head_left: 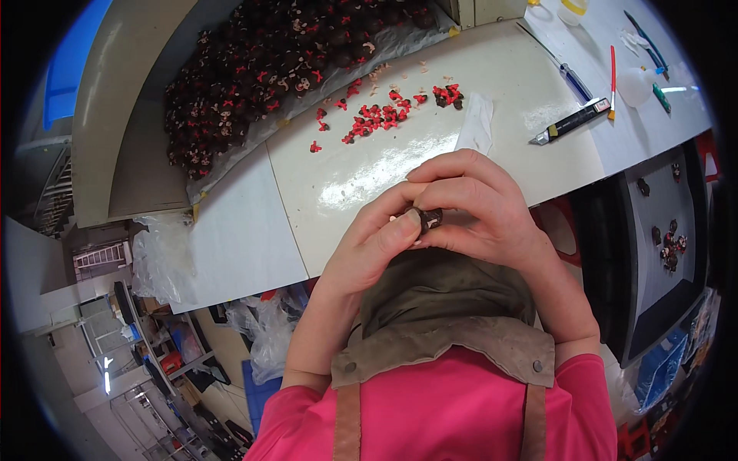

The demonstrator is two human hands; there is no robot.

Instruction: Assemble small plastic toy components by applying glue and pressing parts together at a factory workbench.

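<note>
Close to my body, at the near edge of the table, both hands hold one small dark brown toy piece [430, 220] with pale pink parts. My left hand [369, 238] pinches its left side, the thumb lying over it. From the right, my right hand [484, 203] curls its fingers around the same piece, hiding much of its shape. On the table beyond my hands lies a loose group of small red and dark brown pieces [377, 121]. A smaller cluster [448, 96] of them sits to its right, and tiny pale pieces [379, 73] are scattered farther back.
A large heap of dark brown, red and pale pieces [261, 69] rests on plastic sheeting at the back left. To the right lie a cutter knife [569, 121], a screwdriver [576, 83], a red brush [613, 81] and a bottle [636, 86]. A black tray [653, 307] holds several finished-looking pieces.
</note>
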